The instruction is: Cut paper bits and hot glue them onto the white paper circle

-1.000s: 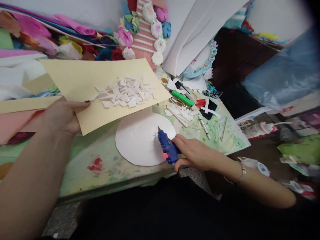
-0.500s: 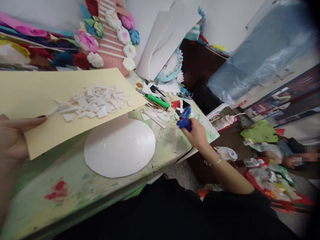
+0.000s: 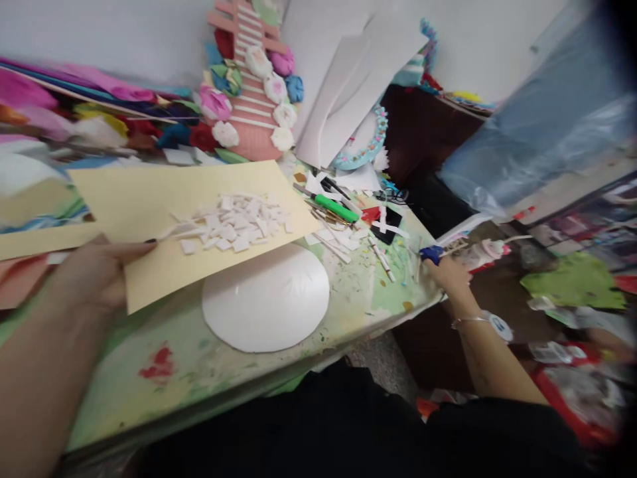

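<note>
My left hand pinches the near left corner of a pale yellow sheet of card, thumb on top. A heap of small white cut pieces lies on the card, which is held tilted above the table. Partly under its near edge, a white oval board rests on the table. Out at the table's right end, my right hand is closed around a blue glue gun, mostly hidden by the fingers and blurred.
A green-handled cutter, a black phone, a marker and white scraps lie on the paint-stained table. Behind stand a pink panel with paper flowers and white sheets. Coloured paper is piled at the back left.
My right hand has carried the glue gun rightward, to the table's far right end. The view has turned left; my left hand still holds the card with the white pieces on it.
</note>
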`<state>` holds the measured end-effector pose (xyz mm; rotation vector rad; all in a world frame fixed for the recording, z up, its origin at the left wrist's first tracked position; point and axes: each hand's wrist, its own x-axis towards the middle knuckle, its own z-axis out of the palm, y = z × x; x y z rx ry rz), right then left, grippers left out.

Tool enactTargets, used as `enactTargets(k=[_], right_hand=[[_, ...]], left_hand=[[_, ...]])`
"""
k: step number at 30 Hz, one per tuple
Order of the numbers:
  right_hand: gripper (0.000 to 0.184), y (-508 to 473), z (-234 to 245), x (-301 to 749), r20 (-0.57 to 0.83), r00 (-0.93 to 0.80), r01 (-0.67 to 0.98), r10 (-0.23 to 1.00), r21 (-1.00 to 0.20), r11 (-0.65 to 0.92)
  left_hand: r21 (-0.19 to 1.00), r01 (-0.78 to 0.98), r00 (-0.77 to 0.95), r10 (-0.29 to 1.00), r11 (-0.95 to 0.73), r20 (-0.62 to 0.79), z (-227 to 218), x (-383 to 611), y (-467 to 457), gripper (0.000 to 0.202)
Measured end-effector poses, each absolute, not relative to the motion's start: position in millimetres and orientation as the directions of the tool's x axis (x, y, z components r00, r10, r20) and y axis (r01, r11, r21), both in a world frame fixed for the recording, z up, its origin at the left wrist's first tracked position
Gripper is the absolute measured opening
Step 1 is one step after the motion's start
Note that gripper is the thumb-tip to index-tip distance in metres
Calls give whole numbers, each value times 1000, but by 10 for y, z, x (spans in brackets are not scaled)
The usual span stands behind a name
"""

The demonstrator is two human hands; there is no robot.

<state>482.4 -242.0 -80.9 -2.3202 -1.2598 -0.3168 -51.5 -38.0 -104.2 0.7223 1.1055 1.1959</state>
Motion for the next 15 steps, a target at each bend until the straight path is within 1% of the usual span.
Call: enactTargets(k=[1, 3, 4, 6, 7, 8, 9, 10, 11, 12, 15], right_hand=[[22, -2374, -787, 4757, 446, 526, 850, 724, -298, -434], [11, -2234, -724, 4548, 479, 440, 896, 760, -296, -332], [13, -2141, -685, 4400, 483, 378, 920, 790, -295, -260], [22, -1911, -599, 4017, 457, 224, 951, 861, -296, -91], [26, -1780, -554, 3792, 426, 103, 957, 899, -289, 28], [29, -1643, -512, 3554, 445, -70, 942, 893, -264, 205], [35, -1501, -473, 3315, 409, -225, 912, 884, -230, 339], [41, -1359, -441, 3085, 378, -338, 881, 862, -194, 431], [49, -1221, -417, 2873, 329, -419, 857, 846, -163, 488], [56, -1090, -404, 2685, 286, -459, 848, 841, -142, 511], [70, -773, -434, 2291, 180, -498, 839, 848, -144, 524]], left_hand=[[906, -350, -52, 960, 239, -274, -989, -482, -396, 52], [905, -353, -63, 960, 235, -274, -939, -437, -421, 51], [902, -358, -56, 959, 241, -279, -933, -424, -431, 50], [897, -365, -51, 957, 249, -287, -934, -405, -449, 51], [896, -365, -59, 954, 254, -295, -933, -395, -458, 51], [893, -366, -66, 950, 263, -306, -928, -385, -467, 52], [890, -366, -73, 945, 272, -319, -921, -376, -476, 53], [885, -369, -77, 940, 284, -334, -912, -369, -484, 55], [879, -374, -75, 935, 295, -346, -905, -367, -490, 56], [874, -380, -70, 932, 304, -355, -902, -373, -494, 57], [871, -394, -70, 935, 295, -348, -920, -438, -490, 59]])
